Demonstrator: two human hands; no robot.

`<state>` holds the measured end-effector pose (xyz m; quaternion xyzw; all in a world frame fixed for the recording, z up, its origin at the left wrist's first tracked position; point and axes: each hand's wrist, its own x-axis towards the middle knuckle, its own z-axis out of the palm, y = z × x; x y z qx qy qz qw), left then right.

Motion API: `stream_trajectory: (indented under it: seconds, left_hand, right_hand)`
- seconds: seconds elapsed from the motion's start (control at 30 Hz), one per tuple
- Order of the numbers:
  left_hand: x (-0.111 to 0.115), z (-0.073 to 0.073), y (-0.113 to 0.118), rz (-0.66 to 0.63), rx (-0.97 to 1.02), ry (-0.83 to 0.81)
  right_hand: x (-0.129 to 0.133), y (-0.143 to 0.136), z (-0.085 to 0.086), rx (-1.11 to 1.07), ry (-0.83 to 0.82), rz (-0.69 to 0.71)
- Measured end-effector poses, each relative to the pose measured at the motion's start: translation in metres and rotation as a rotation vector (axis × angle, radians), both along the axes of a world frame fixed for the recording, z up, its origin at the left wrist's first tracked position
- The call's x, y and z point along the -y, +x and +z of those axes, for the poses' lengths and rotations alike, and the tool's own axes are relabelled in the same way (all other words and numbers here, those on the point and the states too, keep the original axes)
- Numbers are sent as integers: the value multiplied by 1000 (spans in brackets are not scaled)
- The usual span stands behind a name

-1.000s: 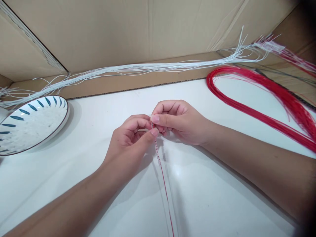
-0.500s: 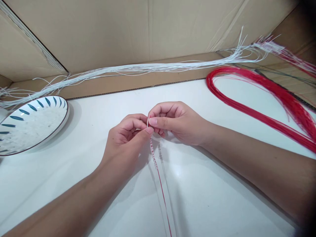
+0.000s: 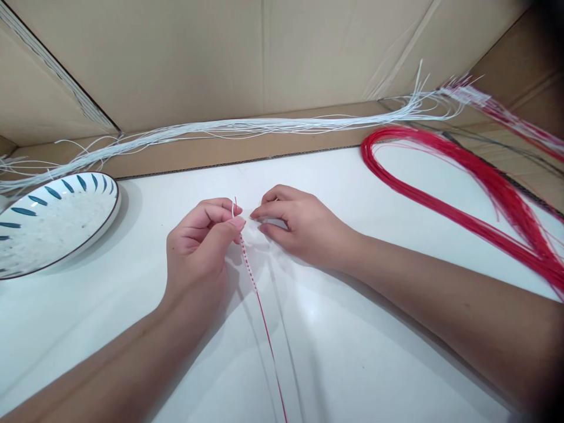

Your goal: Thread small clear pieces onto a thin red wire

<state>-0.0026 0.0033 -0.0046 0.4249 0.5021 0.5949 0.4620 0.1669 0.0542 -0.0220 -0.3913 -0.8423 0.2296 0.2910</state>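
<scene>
My left hand (image 3: 205, 235) pinches the upper end of a red thread (image 3: 267, 329) between thumb and forefinger. Below the fingertips, a short stretch of the thread is patterned red and white (image 3: 249, 267), like a braid or tiny beads; I cannot tell which. One white and one red end stick up above the thumb. Just right of it, my right hand (image 3: 293, 220) is apart from the thread, palm down near the table. Its thumb and forefinger are slightly parted, with nothing plainly between them. Small pale specks (image 3: 252, 235) lie blurred on the table by its fingertips.
A white dish (image 3: 57, 258) with blue-green leaf marks holds whitish bits at the left. A bundle of white cords (image 3: 264, 125) runs along the cardboard wall (image 3: 185, 59). At the right, a bundle of red threads (image 3: 423, 197) lies looped on the white table (image 3: 374, 352).
My right hand has let go of the thread's end and turned palm down. My left hand has moved slightly left, still holding the thread. The whole view has shifted a little.
</scene>
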Motion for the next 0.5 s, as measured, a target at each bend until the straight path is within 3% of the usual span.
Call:
stream_trajectory:
  seconds: [0.37,0.43,0.5]
  left_hand:
    - [1,1,1,-42,-69,-47]
    - [2,2,1,-52,-70,-41]
    - [4,3,3,-78,-60,-42]
  right_hand:
    - [2,-4,3,58,18,56]
    - [3,-4,5,-41,-70,49]
    - [4,-3,8,-289,-292,62]
